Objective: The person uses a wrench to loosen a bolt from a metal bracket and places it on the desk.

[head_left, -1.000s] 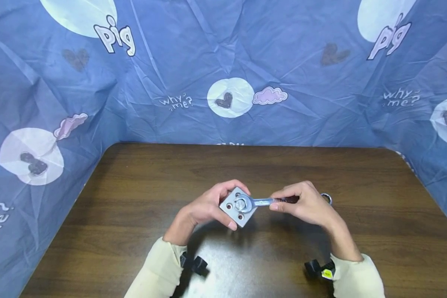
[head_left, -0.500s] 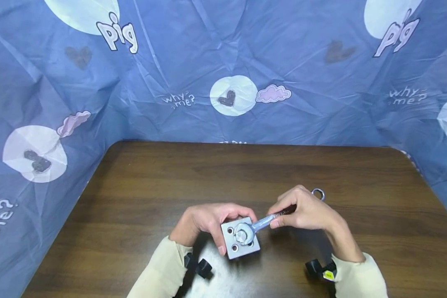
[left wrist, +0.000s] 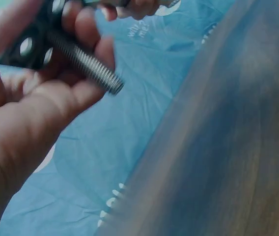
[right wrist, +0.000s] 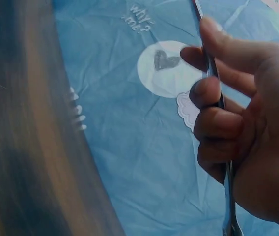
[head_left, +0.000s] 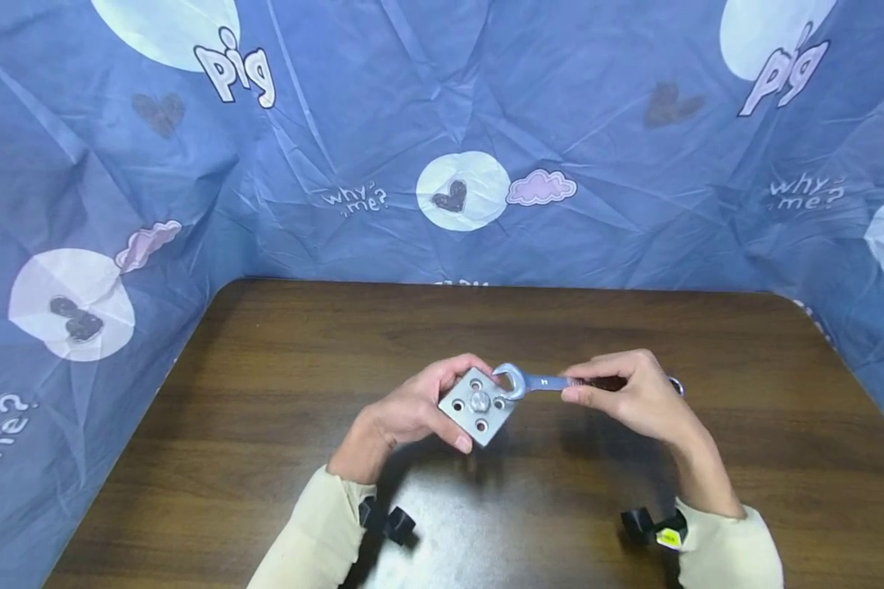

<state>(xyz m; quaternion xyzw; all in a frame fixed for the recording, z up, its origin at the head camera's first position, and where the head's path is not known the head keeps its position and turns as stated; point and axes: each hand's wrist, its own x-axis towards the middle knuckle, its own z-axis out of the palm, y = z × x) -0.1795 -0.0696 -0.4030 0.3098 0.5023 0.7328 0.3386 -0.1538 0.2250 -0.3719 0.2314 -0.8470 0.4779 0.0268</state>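
Head: plate (head_left: 468, 416) in left hand (head_left: 412, 409) perhaps touches wrench (head_left: 545, 382) in right hand (head_left: 641, 397).

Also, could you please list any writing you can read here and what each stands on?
"pig": blue sheet, upper left and upper right.
"why me?": blue sheet, near the middle and at right; another, left, is partly cut off.
Sheet lettering just behind the table: partly hidden, unreadable.
Markings on the combination wrench: too small to read.
Yellow label on the black right-wrist mount: too small to read.
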